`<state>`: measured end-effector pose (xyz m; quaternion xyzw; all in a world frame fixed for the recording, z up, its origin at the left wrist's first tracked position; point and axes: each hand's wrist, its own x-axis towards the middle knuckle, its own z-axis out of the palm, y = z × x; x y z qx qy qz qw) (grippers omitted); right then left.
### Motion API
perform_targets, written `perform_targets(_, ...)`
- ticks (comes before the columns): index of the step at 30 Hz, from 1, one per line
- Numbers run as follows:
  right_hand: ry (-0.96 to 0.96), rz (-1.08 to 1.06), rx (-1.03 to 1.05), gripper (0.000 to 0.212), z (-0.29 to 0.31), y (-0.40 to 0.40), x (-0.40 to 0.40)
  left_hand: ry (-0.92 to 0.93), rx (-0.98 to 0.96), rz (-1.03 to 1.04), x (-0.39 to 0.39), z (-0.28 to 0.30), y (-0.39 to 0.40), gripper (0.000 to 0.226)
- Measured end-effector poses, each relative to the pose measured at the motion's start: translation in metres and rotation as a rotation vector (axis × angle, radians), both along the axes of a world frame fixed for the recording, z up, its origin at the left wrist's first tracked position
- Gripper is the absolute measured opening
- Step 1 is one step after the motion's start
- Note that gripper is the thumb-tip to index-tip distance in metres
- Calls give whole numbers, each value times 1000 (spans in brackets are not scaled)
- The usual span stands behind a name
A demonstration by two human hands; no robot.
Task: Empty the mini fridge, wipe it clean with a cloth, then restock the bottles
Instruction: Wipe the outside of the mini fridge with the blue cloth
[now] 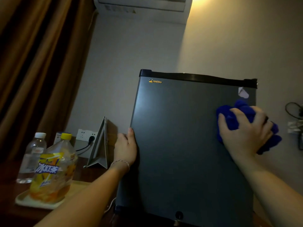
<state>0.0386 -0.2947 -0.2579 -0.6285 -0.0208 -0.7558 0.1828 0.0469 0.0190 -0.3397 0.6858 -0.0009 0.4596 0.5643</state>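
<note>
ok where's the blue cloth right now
In the head view, the blue cloth is at the right, gripped by the right hand against the mini fridge door, just below a peeling sticker.

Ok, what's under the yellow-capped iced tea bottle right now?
The iced tea bottle stands on a pale tray, which rests on the dark tabletop. The tray surface directly beneath the bottle is covered, so nothing can be told there.
</note>
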Motion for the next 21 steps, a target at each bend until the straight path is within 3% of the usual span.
perform_targets(8, -9, -41, -87, 33, -19, 112, 0, 37, -35, -17, -2, -44, 0, 54)
perform_targets(15, 25, -24, -354, 30, -25, 226, -2, 17, -63, -11, -4, -47, 0, 58)
perform_targets(21, 51, -10, -552, 31, -28, 243, 4, -10, -68, -38, -4, -49, 0, 69)
